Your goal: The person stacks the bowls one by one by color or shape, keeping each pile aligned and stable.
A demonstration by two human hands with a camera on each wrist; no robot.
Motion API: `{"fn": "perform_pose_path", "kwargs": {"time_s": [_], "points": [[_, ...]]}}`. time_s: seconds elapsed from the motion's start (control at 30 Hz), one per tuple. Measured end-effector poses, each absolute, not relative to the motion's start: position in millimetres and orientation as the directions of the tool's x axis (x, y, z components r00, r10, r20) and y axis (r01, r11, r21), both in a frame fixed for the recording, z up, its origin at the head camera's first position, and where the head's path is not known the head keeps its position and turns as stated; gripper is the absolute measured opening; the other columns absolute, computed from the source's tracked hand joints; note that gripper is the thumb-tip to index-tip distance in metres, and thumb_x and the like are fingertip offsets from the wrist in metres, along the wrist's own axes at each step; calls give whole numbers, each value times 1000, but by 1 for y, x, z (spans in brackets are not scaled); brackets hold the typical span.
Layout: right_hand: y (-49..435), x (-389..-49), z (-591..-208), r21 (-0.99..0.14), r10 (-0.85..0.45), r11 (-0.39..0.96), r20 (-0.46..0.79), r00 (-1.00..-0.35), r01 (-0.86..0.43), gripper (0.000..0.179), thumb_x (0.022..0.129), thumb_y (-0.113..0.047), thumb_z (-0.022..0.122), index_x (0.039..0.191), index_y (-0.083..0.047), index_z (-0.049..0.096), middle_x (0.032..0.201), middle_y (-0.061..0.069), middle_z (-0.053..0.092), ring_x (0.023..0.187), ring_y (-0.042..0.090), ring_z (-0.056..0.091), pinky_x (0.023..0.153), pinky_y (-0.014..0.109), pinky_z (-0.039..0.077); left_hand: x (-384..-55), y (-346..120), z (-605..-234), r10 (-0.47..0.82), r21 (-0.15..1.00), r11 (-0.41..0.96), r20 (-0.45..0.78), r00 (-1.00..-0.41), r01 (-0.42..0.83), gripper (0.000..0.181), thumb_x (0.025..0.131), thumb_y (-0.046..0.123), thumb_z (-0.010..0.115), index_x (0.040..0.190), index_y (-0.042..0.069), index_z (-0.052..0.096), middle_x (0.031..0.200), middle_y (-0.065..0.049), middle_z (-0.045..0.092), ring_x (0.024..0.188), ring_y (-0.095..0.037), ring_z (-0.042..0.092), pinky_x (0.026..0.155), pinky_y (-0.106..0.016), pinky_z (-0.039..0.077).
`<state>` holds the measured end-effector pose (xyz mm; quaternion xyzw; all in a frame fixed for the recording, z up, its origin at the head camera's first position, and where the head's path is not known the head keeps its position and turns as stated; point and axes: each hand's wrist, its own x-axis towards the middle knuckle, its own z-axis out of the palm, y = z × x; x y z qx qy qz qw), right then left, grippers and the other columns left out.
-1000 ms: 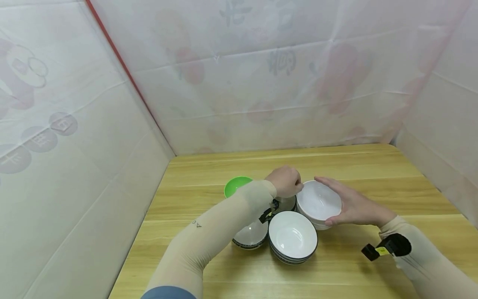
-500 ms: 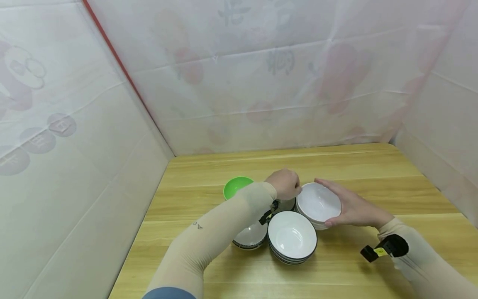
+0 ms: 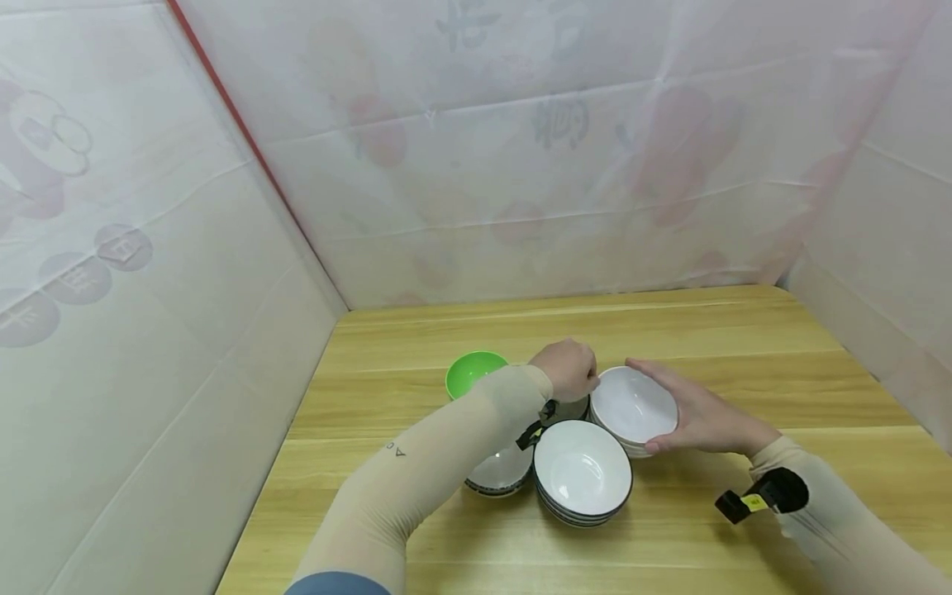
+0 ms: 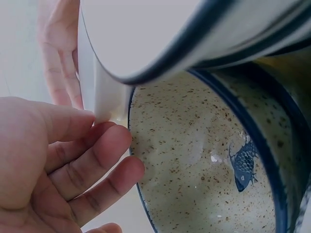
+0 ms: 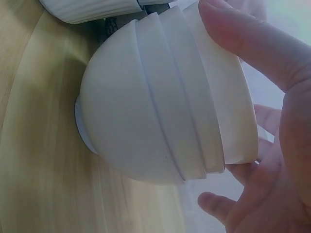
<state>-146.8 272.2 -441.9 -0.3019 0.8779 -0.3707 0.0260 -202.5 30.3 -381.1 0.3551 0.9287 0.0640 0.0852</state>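
Note:
A stack of plain white bowls (image 3: 635, 405) stands on the right of the group, its top bowl (image 5: 221, 97) sitting higher than the even steps below. Round that top bowl's right side my right hand (image 3: 706, 411) curls, thumb at the near rim and fingers at the far side. My left hand (image 3: 567, 369) reaches across and pinches the bowl's left edge between thumb and fingers. Under the left hand lies a speckled bowl (image 4: 194, 145) with a dark blue rim and a fish motif; the hand and sleeve partly hide it in the head view.
Black-rimmed white bowls (image 3: 583, 467) are stacked nearest the front. A patterned-rim bowl (image 3: 502, 471) and a green bowl (image 3: 470, 372) are partly behind the left forearm. Everything rests on a wooden table (image 3: 416, 339), with printed cloth walls (image 3: 476, 165) around it.
The top white bowl has sunk slightly in the stack, and both hands have come down a little with it. The other bowls stay put.

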Motion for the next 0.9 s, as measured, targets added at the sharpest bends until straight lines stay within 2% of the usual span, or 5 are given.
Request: {"fn": "perform_pose_path", "kwargs": {"time_s": [0.2,0.43,0.67,0.8,0.9], "points": [[273,-148,-446,-651,-557,556,170,-813,-517,114,62,-35,91,152,-14,25,145,10,36,117,29,47,82,29,50,-202,30,-382,671,183,739,-123,-731,648,25,97,29,56,82,20,73,67,10,59,54,-4,49,52,-18,42],[273,-149,-450,-679,-562,541,148,-814,-496,115,63,-31,91,153,-16,22,147,11,33,119,31,45,83,29,50,-201,27,-382,666,190,744,-130,-735,641,22,97,30,56,90,21,76,80,13,64,62,-2,53,59,-16,44],[274,-147,-446,-695,-573,532,124,-810,-483,117,61,-28,92,154,-17,20,149,14,30,120,35,45,82,31,50,-201,20,-374,668,266,735,-128,-734,623,23,98,29,55,93,20,76,71,13,61,56,-2,53,58,-17,45],[277,-147,-445,-676,-551,566,116,-827,-472,111,69,-25,87,154,-22,17,150,12,30,122,35,44,85,33,49,-205,10,-366,675,328,718,-116,-728,614,25,99,30,53,102,18,75,84,12,65,66,-2,56,65,-18,46],[279,-146,-441,-654,-521,591,139,-842,-473,101,76,-20,81,155,-20,18,152,8,30,130,28,39,95,26,41,-209,-3,-359,687,376,694,-92,-720,614,27,100,29,52,103,16,75,89,9,66,69,-5,55,66,-20,46]]}}
